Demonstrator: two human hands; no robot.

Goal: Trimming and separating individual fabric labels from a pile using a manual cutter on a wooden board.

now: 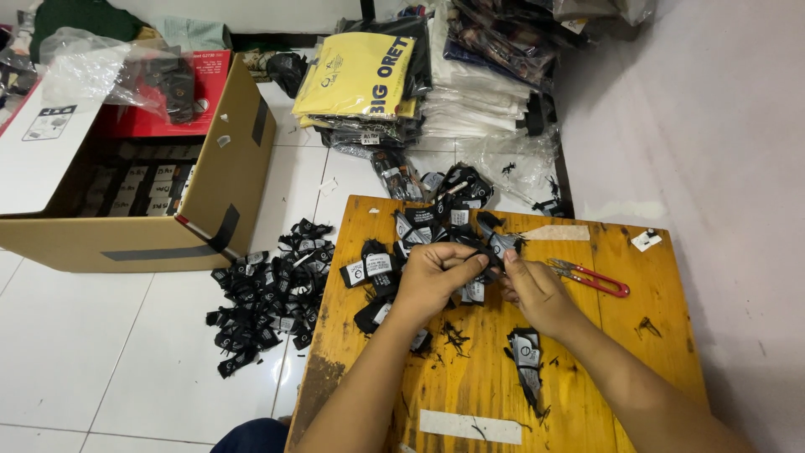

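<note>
Hands meet at mid-frame over the wooden desk (587,352), left hand (432,277) and right hand (537,294) both pinching one small black woven label (490,262) (light, limp, likely best gripped by its edges), with red-handled snips (591,277) just right.

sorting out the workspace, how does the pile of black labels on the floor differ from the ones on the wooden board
The floor pile lies on white tiles beside the cardboard box, untouched; the board pile sits on the yellow wooden board, with both hands at its edge. The left hand and right hand pinch one board label; no hand touches the floor pile. Both are loose heaps of small black labels with white patches.
</note>
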